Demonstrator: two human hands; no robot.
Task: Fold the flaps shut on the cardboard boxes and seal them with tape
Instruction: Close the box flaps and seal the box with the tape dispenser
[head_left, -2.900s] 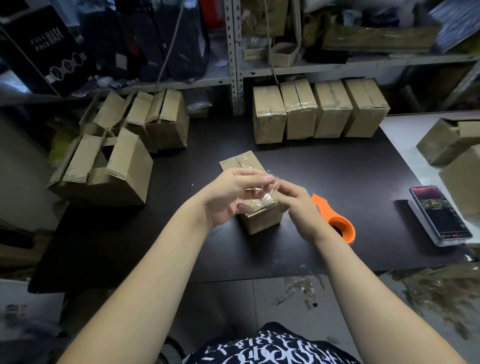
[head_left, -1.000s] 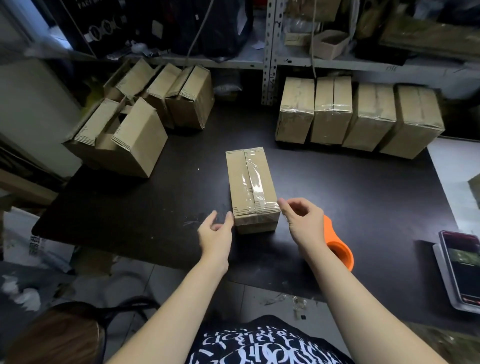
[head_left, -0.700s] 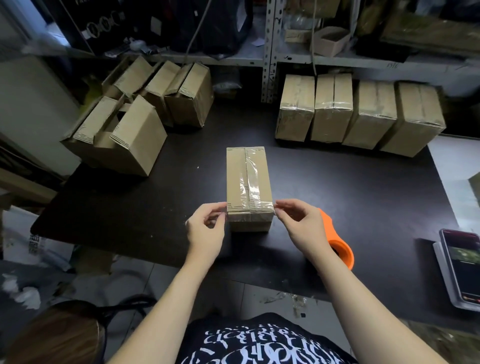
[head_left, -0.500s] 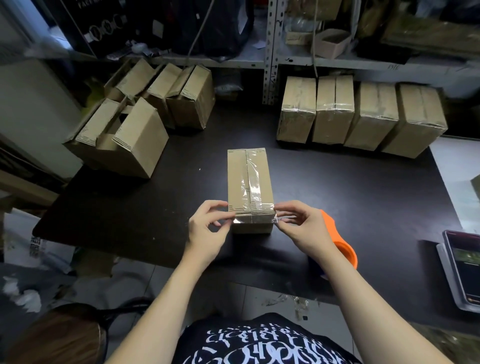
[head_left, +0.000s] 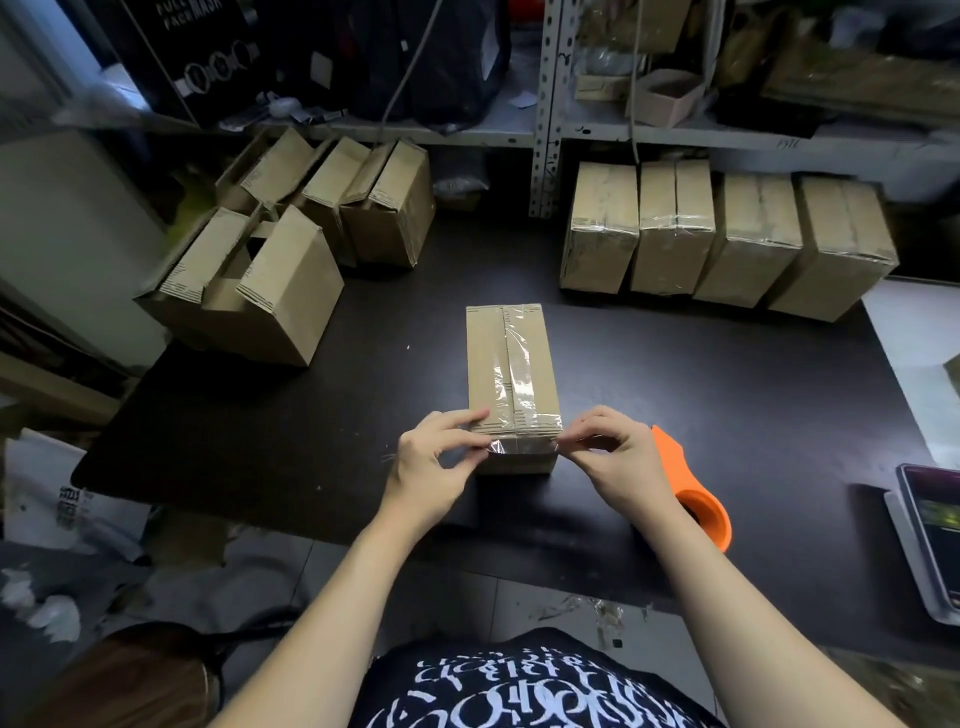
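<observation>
From the head view, the cardboard box (head_left: 511, 384) lies in the middle of the dark counter (head_left: 311, 441). Its long axis runs near to far, and one short end face points toward the person. It is a plain brown rectangular carton with the top flaps folded shut. A glossy, slightly wrinkled band of clear tape (head_left: 519, 374) runs lengthwise over the centre seam.

Across the near end face, just under the top edge, a short tape strip (head_left: 522, 447) is stretched from left to right. The left hand (head_left: 434, 462) is at the box's near left corner. Its fingers (head_left: 467, 418) are curled, with thumb and forefinger pinching the left end of the strip. The right hand (head_left: 610, 457) is at the near right corner, and its fingers (head_left: 582, 421) are curled in the same way, pinching the right end. Both forearms reach in from the near edge.

Just right of the right hand, an orange plastic tape dispenser (head_left: 696, 493) with a rounded body lies on the counter. At the far right, four sealed boxes (head_left: 727, 234) stand side by side, their tape shiny. At the far left, several open boxes (head_left: 260, 280) sit with their flaps up, the corrugated edges showing. A phone (head_left: 935, 530) lies at the right edge. A metal shelf (head_left: 467, 135) runs along the far side.
</observation>
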